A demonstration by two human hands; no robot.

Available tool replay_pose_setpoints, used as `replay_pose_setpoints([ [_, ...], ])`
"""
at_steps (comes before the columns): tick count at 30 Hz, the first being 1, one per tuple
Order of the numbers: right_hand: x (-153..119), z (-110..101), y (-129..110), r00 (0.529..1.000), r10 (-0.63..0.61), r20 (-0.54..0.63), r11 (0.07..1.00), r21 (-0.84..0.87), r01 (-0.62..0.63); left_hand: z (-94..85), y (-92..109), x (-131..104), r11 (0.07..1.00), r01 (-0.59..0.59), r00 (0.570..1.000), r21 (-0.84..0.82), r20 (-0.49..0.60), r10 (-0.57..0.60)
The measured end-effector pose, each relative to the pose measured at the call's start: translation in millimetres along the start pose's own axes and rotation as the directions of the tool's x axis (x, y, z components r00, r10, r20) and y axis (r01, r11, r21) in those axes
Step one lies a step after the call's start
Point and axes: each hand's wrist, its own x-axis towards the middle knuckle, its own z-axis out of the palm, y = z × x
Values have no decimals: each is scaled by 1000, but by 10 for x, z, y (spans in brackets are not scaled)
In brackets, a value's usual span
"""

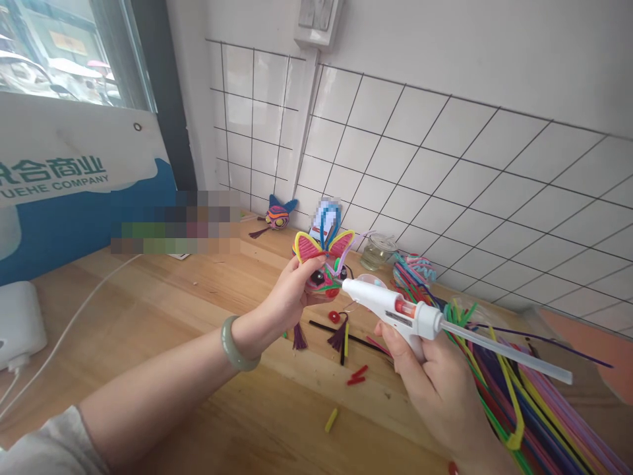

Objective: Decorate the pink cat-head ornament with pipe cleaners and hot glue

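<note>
In my left hand (pixel 294 280) is a colourful pipe-cleaner animal mask (pixel 324 272), with yellow-edged pink ears, dark round eyes and blue loops on top. My thumb presses on its front between the ears. My right hand (pixel 425 373) is wrapped round the handle of a white glue gun (pixel 390 307). Its nozzle points left and meets the mask's right side, by one eye; whether it touches cannot be made out. A clear glue stick (pixel 509 353) sticks out of the gun's back end. Beneath the mask a dark tassel (pixel 299 336) hangs or lies; which, I cannot tell.
Bundled pipe cleaners (pixel 534 396) cover the table's right side. Cut red pieces (pixel 357 376), a yellow piece (pixel 331 420) and another tassel (pixel 338 338) lie in front. At the back are a finished-looking mask (pixel 277 214) and a glass jar (pixel 378 252). A cable (pixel 79 316) runs along the left.
</note>
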Motion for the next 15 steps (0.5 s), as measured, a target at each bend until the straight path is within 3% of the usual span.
replay_pose_setpoints([
  [6,-2,1,-3,999,15,-50,999,-28,-16,9,-7,-14,1000,16,1000,-8,15,-16],
  [15,0,-12,-17,999,-15,-33,1000,-28,14,14,8,-15,1000,14,1000,-13,6,-14],
])
